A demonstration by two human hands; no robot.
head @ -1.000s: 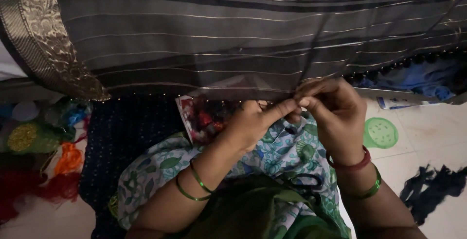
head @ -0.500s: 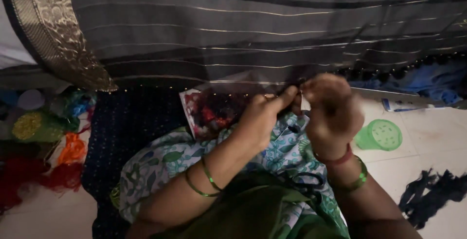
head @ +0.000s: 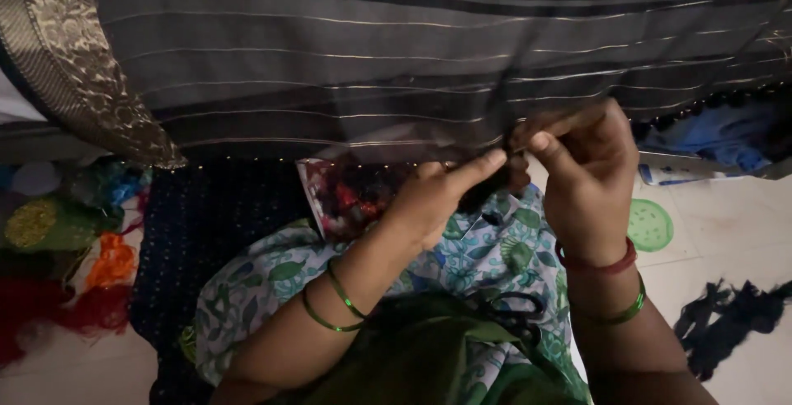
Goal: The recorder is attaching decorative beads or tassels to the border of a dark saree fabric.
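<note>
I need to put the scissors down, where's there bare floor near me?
Bare floor lies to the right, between the green round disc and the dark thread clump. The left side is crowded with coloured thread bundles. The lap sits under both hands.

Right hand (head: 590, 178) risen, apparently pulling dark thread; left hand (head: 437, 199) unmoved at fabric edge (head: 396, 145).

Striped fabric (head: 396, 67): matt grey cloth, shot with glinting metallic threads.
Border band (head: 58, 58): gold brocade, dull sheen.
Bangles (head: 334, 306): glossy green.
Floor (head: 726, 223): smooth pale tile.
Yarn bundles (head: 107, 261): fuzzy fibre.
</note>
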